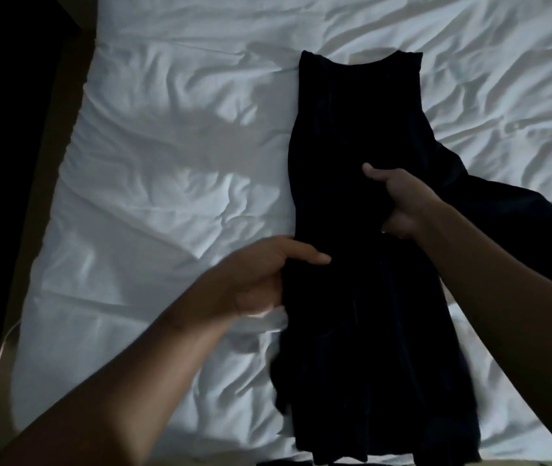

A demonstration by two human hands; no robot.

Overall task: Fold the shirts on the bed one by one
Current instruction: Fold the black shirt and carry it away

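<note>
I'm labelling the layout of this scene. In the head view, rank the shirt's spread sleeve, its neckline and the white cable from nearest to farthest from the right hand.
1. spread sleeve: just right of the right hand, which grips the dark shirt.
2. neckline: farther up the bed, at the shirt's far end.
3. white cable: off the bed, far left.

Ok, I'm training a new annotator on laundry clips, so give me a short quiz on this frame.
1. True or false: both hands hold the dark shirt.
2. Which hand is nearer the shirt's neckline? A: left hand. B: right hand.
3. Fill in: one sleeve sticks out towards the person's ____.
Key: 1 true; 2 B; 3 right.
</note>
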